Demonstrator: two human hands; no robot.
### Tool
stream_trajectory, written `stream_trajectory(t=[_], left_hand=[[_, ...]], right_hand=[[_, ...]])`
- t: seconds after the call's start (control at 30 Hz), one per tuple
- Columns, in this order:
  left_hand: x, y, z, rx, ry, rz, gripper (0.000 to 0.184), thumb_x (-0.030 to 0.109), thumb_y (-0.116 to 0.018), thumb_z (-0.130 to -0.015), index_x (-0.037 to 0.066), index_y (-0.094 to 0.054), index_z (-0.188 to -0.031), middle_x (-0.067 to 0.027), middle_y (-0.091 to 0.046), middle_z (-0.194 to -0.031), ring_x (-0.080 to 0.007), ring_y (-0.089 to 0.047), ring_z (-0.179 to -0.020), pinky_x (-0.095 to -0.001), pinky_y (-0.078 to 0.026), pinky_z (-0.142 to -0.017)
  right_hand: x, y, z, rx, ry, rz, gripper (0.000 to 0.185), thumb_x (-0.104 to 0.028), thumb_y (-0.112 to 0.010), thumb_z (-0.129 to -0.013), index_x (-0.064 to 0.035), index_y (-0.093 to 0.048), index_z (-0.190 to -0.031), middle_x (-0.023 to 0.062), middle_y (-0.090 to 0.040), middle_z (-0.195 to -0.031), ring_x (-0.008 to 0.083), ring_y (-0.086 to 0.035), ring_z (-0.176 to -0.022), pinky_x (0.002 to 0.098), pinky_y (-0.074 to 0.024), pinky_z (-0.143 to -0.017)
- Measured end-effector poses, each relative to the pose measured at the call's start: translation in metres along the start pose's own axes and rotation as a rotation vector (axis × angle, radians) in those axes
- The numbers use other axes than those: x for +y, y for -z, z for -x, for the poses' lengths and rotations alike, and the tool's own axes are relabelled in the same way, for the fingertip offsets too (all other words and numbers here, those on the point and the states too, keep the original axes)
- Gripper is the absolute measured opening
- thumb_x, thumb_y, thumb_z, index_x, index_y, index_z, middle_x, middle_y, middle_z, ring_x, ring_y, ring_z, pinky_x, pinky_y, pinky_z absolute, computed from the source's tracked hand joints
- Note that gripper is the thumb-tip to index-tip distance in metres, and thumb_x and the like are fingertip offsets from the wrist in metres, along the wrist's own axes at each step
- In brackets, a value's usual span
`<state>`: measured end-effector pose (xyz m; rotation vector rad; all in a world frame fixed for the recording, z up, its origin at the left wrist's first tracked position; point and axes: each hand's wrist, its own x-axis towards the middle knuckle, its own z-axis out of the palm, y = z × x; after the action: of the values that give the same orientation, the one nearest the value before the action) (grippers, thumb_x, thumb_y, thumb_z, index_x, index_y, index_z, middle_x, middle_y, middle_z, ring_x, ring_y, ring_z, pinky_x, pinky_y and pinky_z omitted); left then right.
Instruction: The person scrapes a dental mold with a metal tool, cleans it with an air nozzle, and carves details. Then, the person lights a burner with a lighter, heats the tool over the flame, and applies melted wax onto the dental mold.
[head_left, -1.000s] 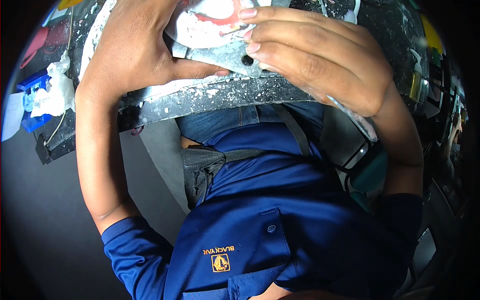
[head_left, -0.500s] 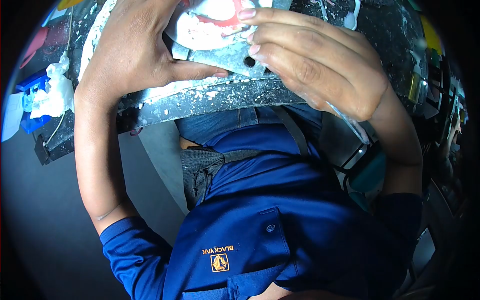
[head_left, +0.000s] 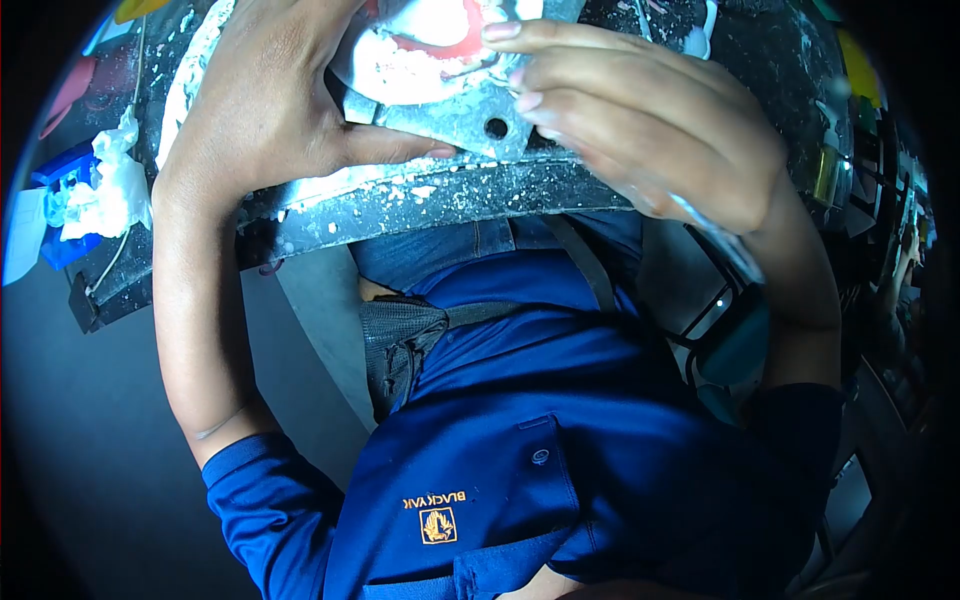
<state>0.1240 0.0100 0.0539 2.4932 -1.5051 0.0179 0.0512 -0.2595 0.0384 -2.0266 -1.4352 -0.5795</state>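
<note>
1. Grip of the left hand [head_left: 270,110]: thumb spread wide, its tip touching the grey metal plate [head_left: 440,120]; the other fingertips run out of view, so can't tell if they're closed. Grip of the right hand [head_left: 660,130]: fingers bunched together, clamped on a thin tool [head_left: 718,238].
2. Far left: pink item [head_left: 70,95], unclear what; below it, a blue holder [head_left: 70,165] with crumpled white material [head_left: 110,190] beside it.
3. Left of middle: left hand sits against the white mass [head_left: 390,75], its forearm coming up over the edge of the dark bench [head_left: 400,210]. White crumbs scattered along that edge.
4. Middle: white mass lies on the plate, between the two hands, with a pink-red curved band [head_left: 455,45] set in it. Plate has one round dark hole near its close corner, right of the left thumb.
5. Right of middle: right fingertips at the white mass's right side; contact unclear. Tool's rear end pokes out under the palm, slanted, whitish, blurred. Front end hidden.
6. Far right: bottle [head_left: 828,175] with yellowish contents, well apart from the plate; yellow item [head_left: 858,65] beyond it.
</note>
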Motion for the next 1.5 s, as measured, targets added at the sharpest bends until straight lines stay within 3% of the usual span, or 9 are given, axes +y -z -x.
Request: stream_trajectory(t=[0.13, 0.33, 0.53, 0.8, 0.87, 1.07, 1.27, 1.3, 1.5], left_hand=[[-0.001, -0.001, -0.002, 0.058, -0.052, 0.038, 0.12, 0.051, -0.093, -0.054, 0.0, -0.043, -0.15, -0.0224, -0.049, -0.148, -0.0393, -0.044, -0.143, -0.0541, -0.029, -0.123], [0.002, -0.006, -0.003, 0.113, -0.024, 0.047, 0.117, 0.055, -0.091, -0.055, -0.001, -0.045, -0.148, -0.024, -0.05, -0.145, -0.0417, -0.047, -0.139, -0.0543, -0.032, -0.12], [0.003, -0.004, -0.003, 0.112, 0.017, 0.079, 0.113, 0.055, -0.089, -0.058, -0.001, -0.047, -0.146, -0.0243, -0.051, -0.145, -0.0426, -0.048, -0.138, -0.0552, -0.033, -0.119], [-0.003, -0.003, -0.002, 0.067, 0.011, 0.164, 0.116, 0.06, -0.089, -0.058, -0.002, -0.047, -0.147, -0.0231, -0.048, -0.149, -0.0403, -0.045, -0.142, -0.0554, -0.033, -0.119], [0.0, -0.005, -0.003, 0.195, 0.033, 0.198, 0.117, 0.058, -0.093, -0.053, 0.006, -0.05, -0.149, -0.0197, -0.053, -0.148, -0.0393, -0.048, -0.14, -0.0498, -0.037, -0.115], [-0.014, -0.004, 0.02, 0.269, 0.175, 0.243, 0.143, 0.067, -0.095, -0.033, -0.001, -0.045, -0.149, -0.0208, -0.054, -0.148, -0.0368, -0.052, -0.138, -0.0486, -0.045, -0.112], [-0.016, -0.007, 0.032, 0.352, 0.205, 0.409, 0.151, 0.083, -0.087, -0.031, -0.009, -0.047, -0.144, -0.0263, -0.064, -0.133, -0.0329, -0.069, -0.11, -0.0442, -0.053, -0.099], [-0.017, -0.007, 0.031, 0.386, 0.148, 0.367, 0.143, 0.083, -0.087, -0.038, -0.01, -0.051, -0.14, -0.0265, -0.066, -0.131, -0.028, -0.071, -0.095, -0.0402, -0.056, -0.09], [-0.019, -0.007, 0.035, 0.399, 0.058, 0.303, 0.124, 0.078, -0.087, -0.05, -0.014, -0.058, -0.128, -0.0259, -0.071, -0.117, -0.0238, -0.068, -0.079, -0.0333, -0.057, -0.077]], right_hand=[[-0.013, 0.018, -0.008, -0.168, -0.209, -0.165, 0.019, 0.006, -0.069, -0.089, 0.0103, -0.065, -0.106, 0.023, -0.069, -0.106, 0.0427, -0.072, -0.106, 0.045, -0.0648, -0.082], [-0.001, 0.013, 0.008, 0.001, -0.073, -0.171, 0.015, -0.002, -0.061, -0.099, 0.0118, -0.065, -0.104, 0.0249, -0.068, -0.102, 0.0451, -0.072, -0.102, 0.0472, -0.0655, -0.083], [-0.007, 0.031, 0.011, -0.015, -0.214, -0.162, 0.02, -0.007, -0.056, -0.103, 0.0125, -0.061, -0.107, 0.0306, -0.067, -0.102, 0.043, -0.073, -0.1, 0.0481, -0.0647, -0.087], [0.008, 0.035, 0.016, 0.029, -0.32, -0.143, 0.044, -0.032, -0.046, -0.11, 0.0111, -0.055, -0.113, 0.0371, -0.069, -0.105, 0.0436, -0.073, -0.1, 0.0453, -0.0631, -0.086], [0.011, 0.034, 0.018, 0.057, -0.322, -0.187, 0.047, -0.035, -0.047, -0.109, 0.0107, -0.055, -0.114, 0.0377, -0.068, -0.108, 0.0445, -0.072, -0.104, 0.0468, -0.062, -0.089], [0.009, 0.039, 0.013, 0.036, -0.386, -0.147, 0.052, -0.045, -0.052, -0.104, 0.0061, -0.058, -0.116, 0.0328, -0.068, -0.114, 0.0411, -0.071, -0.107, 0.0455, -0.0614, -0.09], [0.001, 0.035, 0.015, 0.089, -0.521, -0.31, 0.051, -0.043, -0.052, -0.104, 0.0054, -0.058, -0.117, 0.0303, -0.067, -0.114, 0.0395, -0.072, -0.104, 0.0459, -0.0621, -0.089], [0.001, 0.033, 0.016, 0.106, -0.516, -0.273, 0.051, -0.043, -0.052, -0.104, 0.0056, -0.058, -0.116, 0.0305, -0.067, -0.114, 0.0395, -0.072, -0.104, 0.0463, -0.0621, -0.09], [0.004, 0.028, 0.016, 0.142, -0.516, -0.228, 0.053, -0.044, -0.049, -0.105, 0.0076, -0.057, -0.114, 0.0326, -0.066, -0.115, 0.0405, -0.071, -0.106, 0.0474, -0.0626, -0.089]])
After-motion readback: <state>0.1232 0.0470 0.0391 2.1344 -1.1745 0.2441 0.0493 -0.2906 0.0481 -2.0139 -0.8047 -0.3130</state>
